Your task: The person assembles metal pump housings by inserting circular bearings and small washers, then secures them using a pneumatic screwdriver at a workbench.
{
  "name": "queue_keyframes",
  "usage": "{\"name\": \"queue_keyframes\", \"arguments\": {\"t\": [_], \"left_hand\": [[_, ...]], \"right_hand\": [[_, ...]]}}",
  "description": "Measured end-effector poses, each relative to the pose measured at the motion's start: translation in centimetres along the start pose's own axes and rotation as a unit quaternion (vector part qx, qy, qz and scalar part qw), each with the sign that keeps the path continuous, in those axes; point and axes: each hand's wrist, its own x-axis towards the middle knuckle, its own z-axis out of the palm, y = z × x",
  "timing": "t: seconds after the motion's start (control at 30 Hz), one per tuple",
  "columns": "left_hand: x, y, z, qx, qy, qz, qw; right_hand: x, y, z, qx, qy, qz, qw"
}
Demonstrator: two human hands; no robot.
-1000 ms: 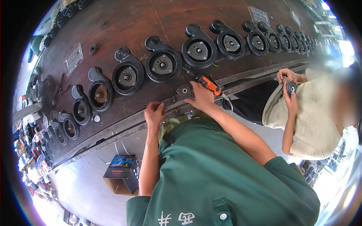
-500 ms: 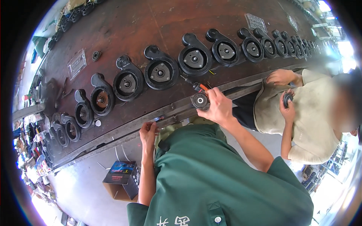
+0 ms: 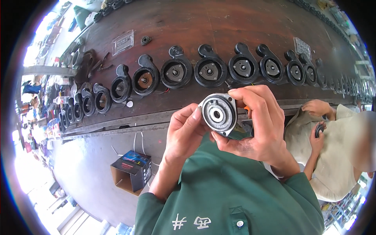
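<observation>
You hold the round grey metal bearing housing above the brown counter, both your left hand and right hand fingers grasping it; below-left on the floor, an open cardboard box, contents unclear.

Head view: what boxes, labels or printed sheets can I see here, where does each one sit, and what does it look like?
Cardboard box: on the floor below the bench's near edge, lower left; open brown carton with a dark blue and black printed side and a red patch.
Clear label sheet: lying flat on the brown bench, upper left; rectangular, pale and see-through with dark print.
White printed sheet: flat on the bench, upper right, behind the row of black housings; small, rectangular.
</observation>
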Motion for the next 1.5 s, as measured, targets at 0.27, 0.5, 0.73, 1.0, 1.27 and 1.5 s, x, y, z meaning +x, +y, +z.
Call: {"name": "queue_keyframes", "arguments": {"t": [0.27, 0.5, 0.73, 1.0, 1.27, 1.5], "left_hand": [[-0.1, -0.7, 0.1, -0.057, -0.013, 0.019, 0.998], [0.2, -1.8, 0.1, 0.319, 0.063, -0.047, 0.944], [-0.5, -3.6, -2.4, 0.487, 0.112, -0.008, 0.866], [9.3, -15.8, -11.0, 0.854, -0.088, 0.124, 0.498], [16.3, -20.9, -12.7, 0.904, -0.168, 0.041, 0.390], [14.0, -21.3, -15.3, 0.873, -0.149, -0.109, 0.452]], "right_hand": [[0.4, 0.1, -0.4, 0.001, -0.009, -0.019, 1.000], [-4.5, 4.3, -0.5, 0.018, -0.110, 0.136, 0.984], [-23.9, 27.4, -2.1, -0.093, -0.121, 0.515, 0.844], [-29.5, 31.8, 2.4, -0.328, 0.020, 0.494, 0.805], [-29.0, 20.3, 8.9, 0.267, -0.164, 0.539, 0.782], [-27.5, 20.9, 11.6, 0.608, 0.041, 0.691, 0.389]]}}
